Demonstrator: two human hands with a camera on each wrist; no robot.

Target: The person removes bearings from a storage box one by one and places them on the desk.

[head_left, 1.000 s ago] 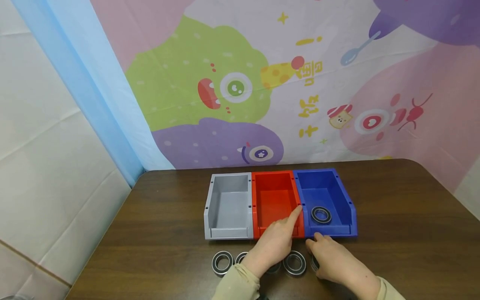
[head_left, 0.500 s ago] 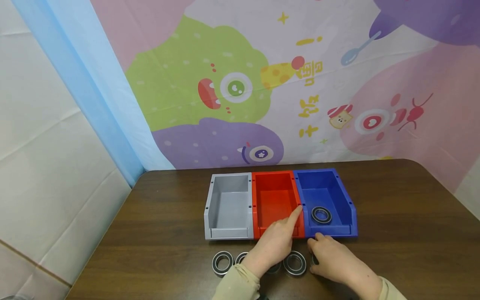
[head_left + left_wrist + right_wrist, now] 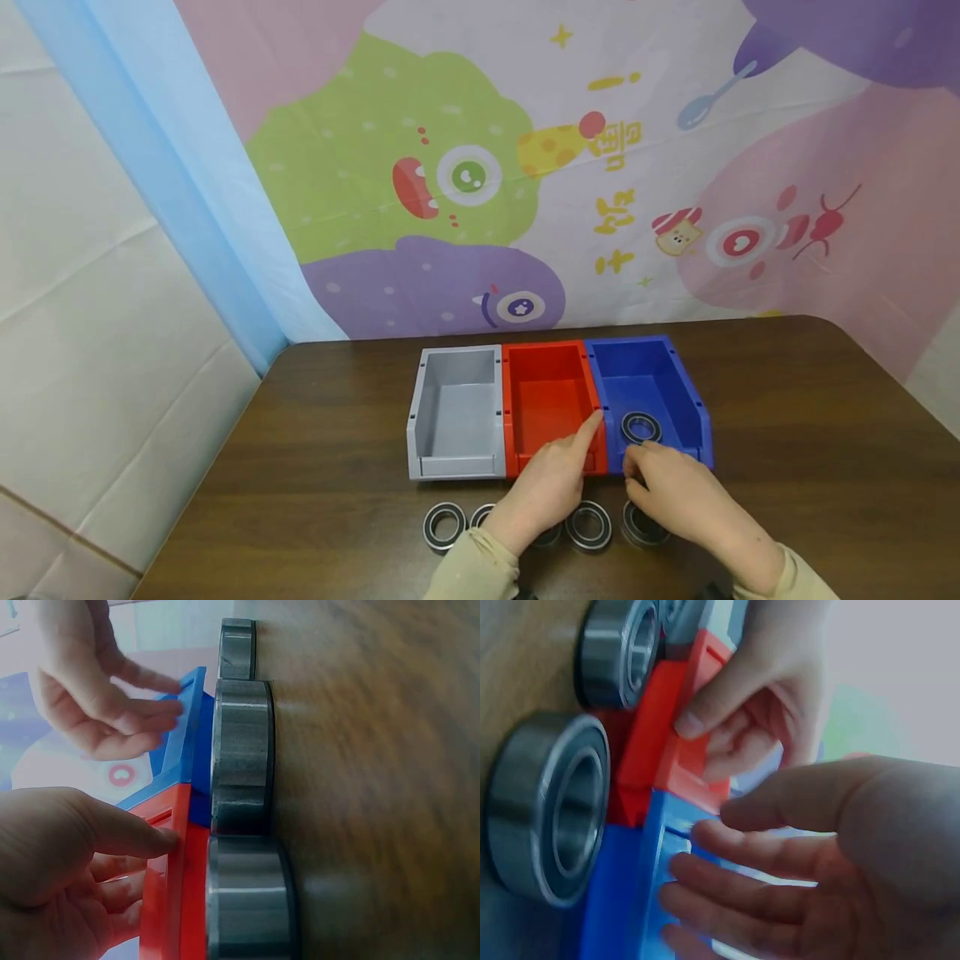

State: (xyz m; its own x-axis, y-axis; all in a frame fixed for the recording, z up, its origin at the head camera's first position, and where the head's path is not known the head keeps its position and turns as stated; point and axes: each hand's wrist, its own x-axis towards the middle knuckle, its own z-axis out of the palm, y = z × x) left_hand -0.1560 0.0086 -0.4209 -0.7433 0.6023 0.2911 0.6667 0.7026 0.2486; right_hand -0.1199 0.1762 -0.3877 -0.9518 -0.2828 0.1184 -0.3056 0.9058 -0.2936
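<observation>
Three joined bins, grey, red and blue, stand on the table. My left hand grips the red bin's front wall, thumb outside and fingers over the lip. Its index finger stretches to the red-blue divider. My right hand is at the blue bin's front edge with nothing in it; its fingers are loosely extended. One ball bearing lies inside the blue bin. Below the right hand a bearing sits on the table, partly hidden by that hand.
Several more bearings form a row before the bins, among them one at the left end and one between my hands. My left forearm covers part of the row. A patterned cloth hangs behind the wooden table.
My right hand has let go of the bearing on the table and moved up and forward to the blue bin's front edge. The left hand has kept its place.
</observation>
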